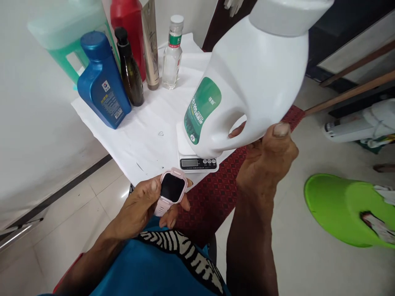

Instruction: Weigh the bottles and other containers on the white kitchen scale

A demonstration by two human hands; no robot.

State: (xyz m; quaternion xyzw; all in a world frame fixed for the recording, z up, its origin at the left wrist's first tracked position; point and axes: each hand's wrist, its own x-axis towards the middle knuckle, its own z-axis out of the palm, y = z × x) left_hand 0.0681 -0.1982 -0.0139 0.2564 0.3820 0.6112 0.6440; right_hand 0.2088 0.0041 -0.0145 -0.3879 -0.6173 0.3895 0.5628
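The left hand (140, 207) has its grip closed about a pink smartwatch (172, 188), thumb at the edge of the case, dark screen facing up; the watch is held off the near edge of the counter (138, 135), which is covered in white. The right hand (268, 158) has its grip closed on the handle of a large white jug (268, 70) bearing a green label. The jug's base is over the platform of a white scale (199, 163); whether it bears on the platform cannot be determined. The scale's buttons and display face the person.

Grouped toward the rear of the counter: a blue bottle (103, 86), a dark bottle (131, 76), a red bottle (128, 14), a tube (151, 49), a clear bottle (171, 63) and a container of green liquid (60, 39).
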